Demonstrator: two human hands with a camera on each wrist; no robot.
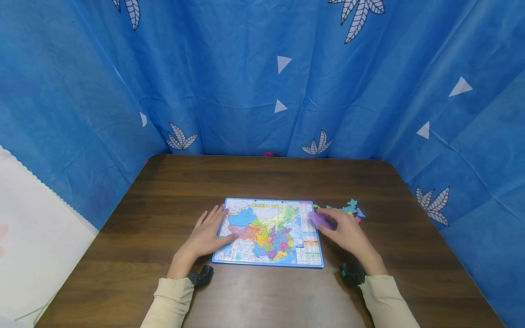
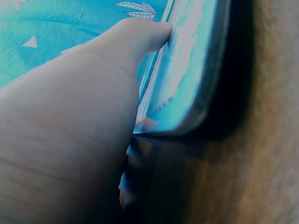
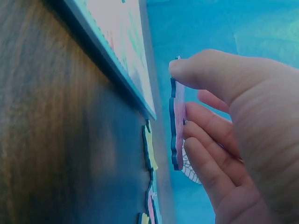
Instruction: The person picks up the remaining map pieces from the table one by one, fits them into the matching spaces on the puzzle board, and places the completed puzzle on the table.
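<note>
Puzzle piece (image 1: 321,220), purple and thin, sits pinched between the thumb and fingers of my right hand (image 1: 343,228), over the right edge of the map board (image 1: 266,233); its long axis slants from far left to near right, and the right wrist view shows it edge-on. My left hand (image 1: 207,233) lies spread at the board's left edge, thumb on the map, gripping nothing. The board runs lengthwise from left to right, title at the far side. Under it is a dark wood-grained bench (image 1: 184,177), with a blue leaf-printed curtain (image 1: 246,91) behind and a white cloth (image 1: 41,237) at left. Loose pieces (image 1: 351,207) lie beyond my right hand, which partly hides them.
</note>
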